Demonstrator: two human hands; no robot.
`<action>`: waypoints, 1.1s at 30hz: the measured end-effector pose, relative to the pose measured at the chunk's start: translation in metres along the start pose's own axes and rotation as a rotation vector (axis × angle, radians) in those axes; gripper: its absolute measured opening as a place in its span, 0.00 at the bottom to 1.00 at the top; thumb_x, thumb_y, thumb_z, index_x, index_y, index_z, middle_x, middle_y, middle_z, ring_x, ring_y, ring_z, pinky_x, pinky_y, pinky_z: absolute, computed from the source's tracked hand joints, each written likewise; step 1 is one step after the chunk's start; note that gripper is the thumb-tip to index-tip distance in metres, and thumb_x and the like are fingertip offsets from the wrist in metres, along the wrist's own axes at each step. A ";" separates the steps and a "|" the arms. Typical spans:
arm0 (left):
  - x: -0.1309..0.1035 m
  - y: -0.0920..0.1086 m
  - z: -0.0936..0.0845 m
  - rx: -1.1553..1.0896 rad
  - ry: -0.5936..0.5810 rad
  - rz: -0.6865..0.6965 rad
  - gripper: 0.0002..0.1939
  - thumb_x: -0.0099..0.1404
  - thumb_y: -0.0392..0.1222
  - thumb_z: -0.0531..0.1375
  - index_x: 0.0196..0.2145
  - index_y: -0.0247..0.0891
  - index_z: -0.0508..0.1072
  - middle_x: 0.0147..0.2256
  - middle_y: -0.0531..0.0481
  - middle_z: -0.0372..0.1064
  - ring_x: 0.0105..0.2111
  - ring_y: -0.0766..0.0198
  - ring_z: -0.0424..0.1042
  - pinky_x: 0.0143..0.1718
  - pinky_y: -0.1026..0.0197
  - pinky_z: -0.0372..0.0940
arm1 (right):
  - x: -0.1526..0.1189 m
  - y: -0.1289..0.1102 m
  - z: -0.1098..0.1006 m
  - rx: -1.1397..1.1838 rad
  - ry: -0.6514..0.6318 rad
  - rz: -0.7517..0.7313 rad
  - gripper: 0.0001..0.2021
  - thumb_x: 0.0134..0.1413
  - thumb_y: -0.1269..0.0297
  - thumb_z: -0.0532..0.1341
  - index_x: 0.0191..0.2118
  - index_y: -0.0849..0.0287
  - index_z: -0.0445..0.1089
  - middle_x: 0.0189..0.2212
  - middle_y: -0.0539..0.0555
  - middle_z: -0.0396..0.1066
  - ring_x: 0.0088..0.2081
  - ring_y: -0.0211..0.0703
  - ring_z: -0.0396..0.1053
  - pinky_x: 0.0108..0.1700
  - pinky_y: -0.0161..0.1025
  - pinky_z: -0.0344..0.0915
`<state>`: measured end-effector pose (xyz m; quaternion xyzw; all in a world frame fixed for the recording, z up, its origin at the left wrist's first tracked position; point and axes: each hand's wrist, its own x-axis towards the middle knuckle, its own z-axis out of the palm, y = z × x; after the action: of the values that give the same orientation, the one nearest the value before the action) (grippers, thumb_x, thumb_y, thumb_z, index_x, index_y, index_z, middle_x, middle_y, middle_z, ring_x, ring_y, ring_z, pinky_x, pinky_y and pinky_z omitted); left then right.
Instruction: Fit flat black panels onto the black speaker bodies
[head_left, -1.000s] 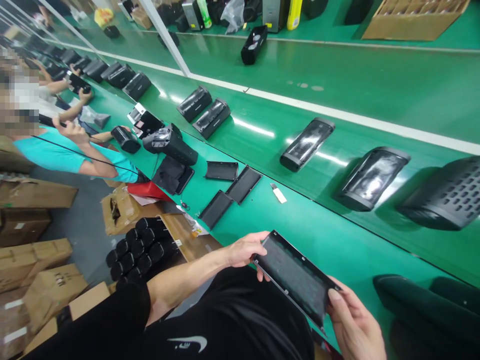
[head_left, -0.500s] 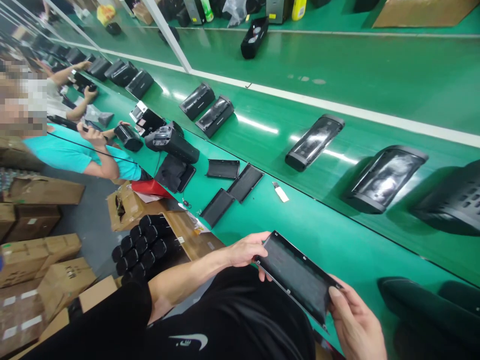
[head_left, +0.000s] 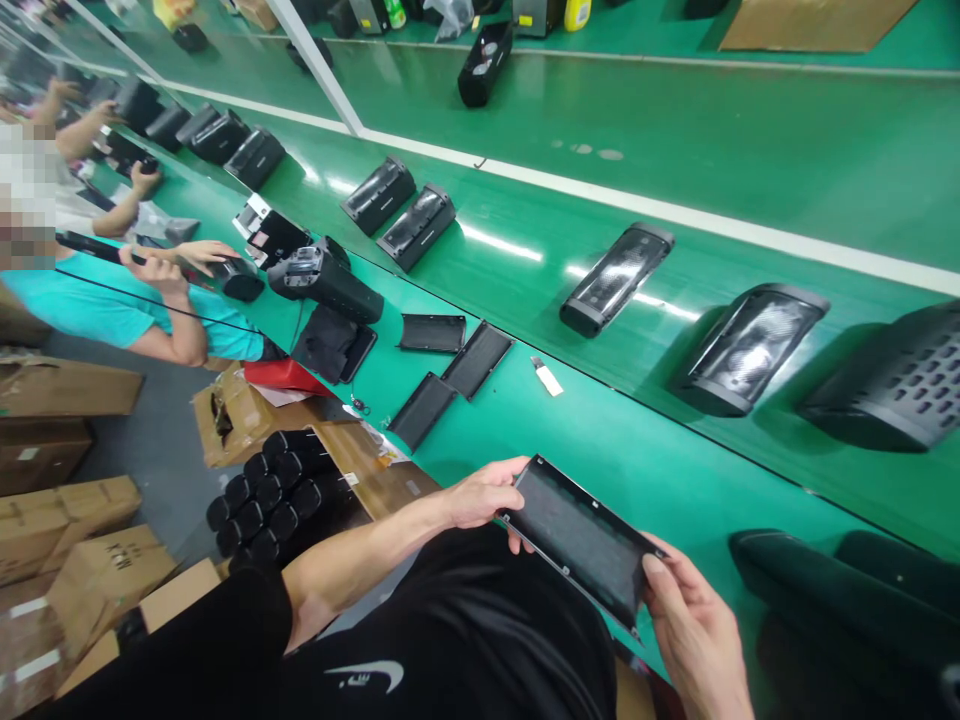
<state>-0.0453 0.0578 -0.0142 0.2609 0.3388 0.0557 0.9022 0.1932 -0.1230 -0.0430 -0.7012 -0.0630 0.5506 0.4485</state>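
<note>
Left of center on my feed, three black panels [head_left: 478, 361] lie on the green bench [head_left: 600, 440]. My left grip [head_left: 484, 497] pinches one end of a shallow black cover [head_left: 581, 535], hollow side up, by the bench's near edge; my right grip [head_left: 694, 610] clasps its other end. Farther right sits a perforated housing [head_left: 892, 385].

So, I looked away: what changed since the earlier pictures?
The turquoise-shirted co-worker's hand beside the rounded black speaker has shifted leftward in view and spread. Left hand and right hand still hold the shallow rectangular black panel; the white-handled tool stayed.
</note>
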 end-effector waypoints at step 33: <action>0.033 -0.012 -0.036 -0.296 -0.137 -0.197 0.43 0.64 0.79 0.51 0.50 0.34 0.75 0.39 0.41 0.80 0.31 0.57 0.79 0.34 0.57 0.73 | 0.017 -0.033 0.005 0.165 -0.112 0.058 0.21 0.47 0.48 0.77 0.43 0.56 0.81 0.33 0.54 0.76 0.30 0.45 0.71 0.34 0.40 0.71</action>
<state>-0.0445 0.0719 -0.0625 0.0939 0.2884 -0.0015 0.9529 0.2092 -0.0912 -0.0318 -0.6316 -0.0220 0.6050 0.4842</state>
